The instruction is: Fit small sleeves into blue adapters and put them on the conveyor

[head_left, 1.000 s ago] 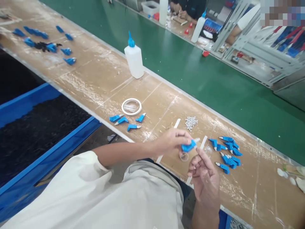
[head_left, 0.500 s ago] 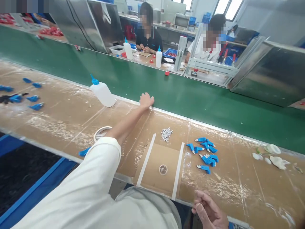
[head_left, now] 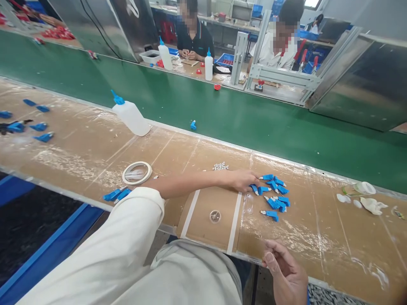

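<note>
My left hand (head_left: 243, 180) reaches across the brown bench to a pile of small blue plastic parts (head_left: 275, 197). Its curled fingertips close on the nearest blue part (head_left: 254, 188) at the pile's left edge. At the bottom edge my right hand (head_left: 286, 275) hangs in front of the bench, fingers curled towards the thumb; I cannot make out what they hold. One blue part (head_left: 193, 125) lies alone on the green conveyor belt (head_left: 254, 127). A small clear round dish (head_left: 215, 216) sits between two white tape strips.
A white glue bottle with a blue cap (head_left: 130, 116) leans near the belt. A tape ring (head_left: 137, 173), a heap of tiny grey pieces (head_left: 220, 166), more blue parts (head_left: 116, 195) and white scraps (head_left: 365, 201) lie on the bench. Two people work across the belt.
My left hand has drawn back from the belt edge to the blue pile. A blue part now lies on the belt where that hand was. My right hand has barely moved.
</note>
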A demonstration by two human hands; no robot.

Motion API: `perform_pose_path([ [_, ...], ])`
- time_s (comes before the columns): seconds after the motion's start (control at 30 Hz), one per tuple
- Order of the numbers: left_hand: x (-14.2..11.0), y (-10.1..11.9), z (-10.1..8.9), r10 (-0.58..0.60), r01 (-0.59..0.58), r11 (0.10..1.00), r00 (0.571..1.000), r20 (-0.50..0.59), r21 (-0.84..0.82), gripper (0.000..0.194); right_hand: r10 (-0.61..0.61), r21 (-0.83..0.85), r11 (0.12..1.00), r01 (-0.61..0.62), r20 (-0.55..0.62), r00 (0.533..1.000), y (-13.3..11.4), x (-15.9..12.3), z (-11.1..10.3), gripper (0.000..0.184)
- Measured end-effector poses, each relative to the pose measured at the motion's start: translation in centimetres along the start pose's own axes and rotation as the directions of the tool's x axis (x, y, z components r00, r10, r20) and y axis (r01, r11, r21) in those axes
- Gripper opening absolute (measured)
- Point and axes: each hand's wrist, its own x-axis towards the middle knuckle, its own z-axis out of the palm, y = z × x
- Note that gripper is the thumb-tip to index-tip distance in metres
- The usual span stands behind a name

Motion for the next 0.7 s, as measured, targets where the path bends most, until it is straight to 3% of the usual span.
perform_pose_path([
  [0.1,-1.0,0.0,-0.4,-0.064,0.06,0.994,0.997,-0.036,-0.095,0.017,-0.003,0.025,1.0,0.003,-0.01,1.0,0.5,-0.4,-0.4,0.03],
  [0.17,-2.2,0.2,-0.9,-0.155,0.122,0.93,0.985,-0.071,-0.347,0.007,0.005,0.012,1.0,-0.004,-0.04,0.999,0.5,-0.5,-0.3,0.032],
  [0.23,-3.8,0.6,-1.3,-0.242,0.159,0.711,0.97,-0.026,-0.685,0.008,0.023,-0.016,1.0,-0.024,-0.07,0.997,0.2,-0.5,0.3,0.033],
  [0.3,-5.8,1.2,-1.3,-0.297,0.174,0.381,0.953,0.058,-0.908,0.01,0.033,-0.059,0.998,-0.036,-0.047,0.998,-0.4,-0.2,1.5,0.035],
  [0.37,-7.8,1.6,-1.0,-0.329,0.164,0.12,0.937,0.117,-0.979,0.013,0.012,-0.105,0.994,-0.006,0.054,0.998,-1.0,0.6,3.0,0.036],
  [0.43,-9.8,2.1,-0.5,-0.334,0.151,-0.025,0.93,0.15,-0.988,0.015,-0.033,-0.151,0.987,0.06,0.179,0.983,-1.5,1.6,4.7,0.036],
  [0.53,-12.5,2.5,0.4,-0.343,0.123,-0.119,0.926,0.157,-0.985,0.02,-0.116,-0.237,0.952,0.192,0.301,0.947,-2.0,3.1,7.1,0.036],
  [0.7,-16.1,2.3,1.3,-0.427,0.037,-0.131,0.9,0.09,-0.991,0.027,-0.167,-0.316,0.891,0.325,0.437,0.884,-2.3,4.2,10.1,0.036],
])
